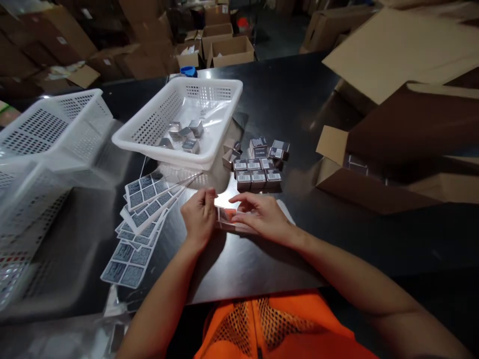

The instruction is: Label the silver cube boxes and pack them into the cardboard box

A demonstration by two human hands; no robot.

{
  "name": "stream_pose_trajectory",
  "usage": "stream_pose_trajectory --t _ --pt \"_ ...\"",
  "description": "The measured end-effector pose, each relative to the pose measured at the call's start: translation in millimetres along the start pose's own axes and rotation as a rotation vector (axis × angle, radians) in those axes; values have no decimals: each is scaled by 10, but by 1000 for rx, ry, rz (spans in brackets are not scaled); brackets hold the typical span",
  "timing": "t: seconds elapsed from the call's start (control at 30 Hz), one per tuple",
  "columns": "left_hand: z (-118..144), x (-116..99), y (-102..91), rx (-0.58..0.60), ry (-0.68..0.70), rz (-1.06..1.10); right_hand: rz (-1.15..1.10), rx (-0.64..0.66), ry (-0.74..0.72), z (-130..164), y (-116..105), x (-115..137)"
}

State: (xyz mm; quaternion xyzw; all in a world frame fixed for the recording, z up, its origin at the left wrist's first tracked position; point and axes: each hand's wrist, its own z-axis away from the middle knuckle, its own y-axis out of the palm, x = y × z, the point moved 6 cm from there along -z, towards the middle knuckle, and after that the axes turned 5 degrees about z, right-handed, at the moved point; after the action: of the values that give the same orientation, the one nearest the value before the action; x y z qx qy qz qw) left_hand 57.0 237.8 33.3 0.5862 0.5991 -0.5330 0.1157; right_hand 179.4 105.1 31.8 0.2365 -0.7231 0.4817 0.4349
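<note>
Both hands, left hand (200, 217) and right hand (258, 214), pinch a thin, floppy label sheet (229, 218); likely best gripped at its edges.

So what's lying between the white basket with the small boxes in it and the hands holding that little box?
In the head view, only bare black tabletop separates the white basket from the hands; fanned label sheets sit just left.

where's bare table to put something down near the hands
Bare dark table lies right of the right hand, below the open carton, and beyond the small boxes toward the far edge. It is crowded left of the left hand: label sheets and white basket.
</note>
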Motion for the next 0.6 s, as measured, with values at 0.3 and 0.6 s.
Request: stream_pose_trajectory --t 0.3,0.6 --pt "0 -5 55 66 -110 -39 300 0 -159 66 79 89" --pt "-78 178 117 267 -274 -216 576 -344 -473 -50 -342 172"
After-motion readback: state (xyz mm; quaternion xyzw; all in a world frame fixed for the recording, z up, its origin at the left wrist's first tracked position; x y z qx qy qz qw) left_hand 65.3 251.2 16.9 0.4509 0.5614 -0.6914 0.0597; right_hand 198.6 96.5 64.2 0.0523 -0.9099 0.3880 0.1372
